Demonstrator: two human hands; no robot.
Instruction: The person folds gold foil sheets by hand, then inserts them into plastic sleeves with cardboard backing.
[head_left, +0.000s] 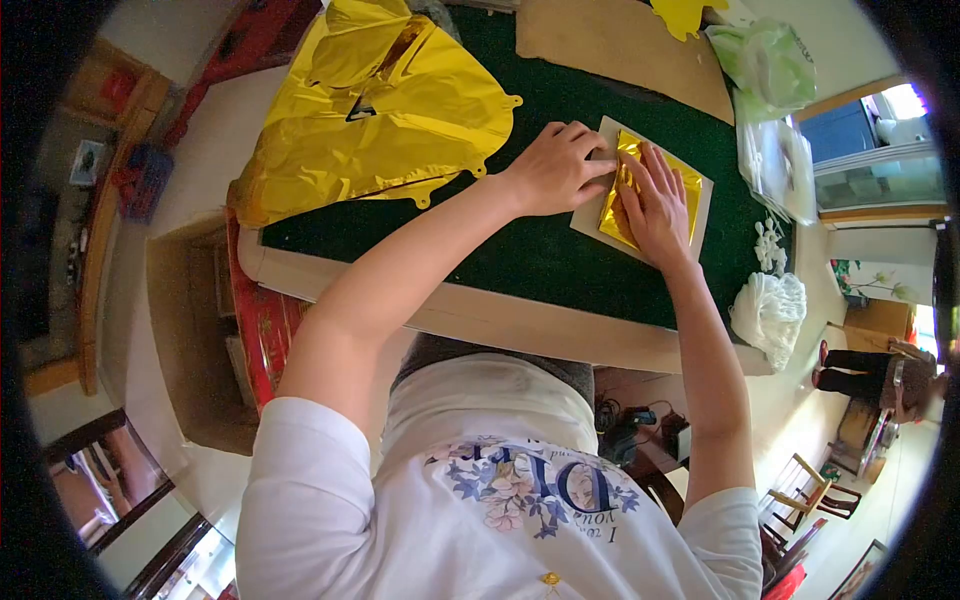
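A folded piece of gold foil (pixel 625 222) lies on a pale square card (pixel 590 222) on the dark green table covering. My right hand (pixel 655 205) rests on the foil, its fingers stretched out and pressing it flat. At the left edge of the foil, my left hand (pixel 560 168) has its fingers bent and drawn together, seemingly pinching that edge; its fingertips are partly hidden. Left of my left hand is a pile of large, flat gold foil balloons (pixel 390 110), with small tabs along their edges.
A brown cardboard sheet (pixel 630 50) lies at the back of the table. Along the right side are clear plastic bags (pixel 775 150), small white pieces (pixel 769 246) and a crumpled white bag (pixel 770 315). An open cardboard box (pixel 195 340) stands at lower left. A person (pixel 880 375) stands far right.
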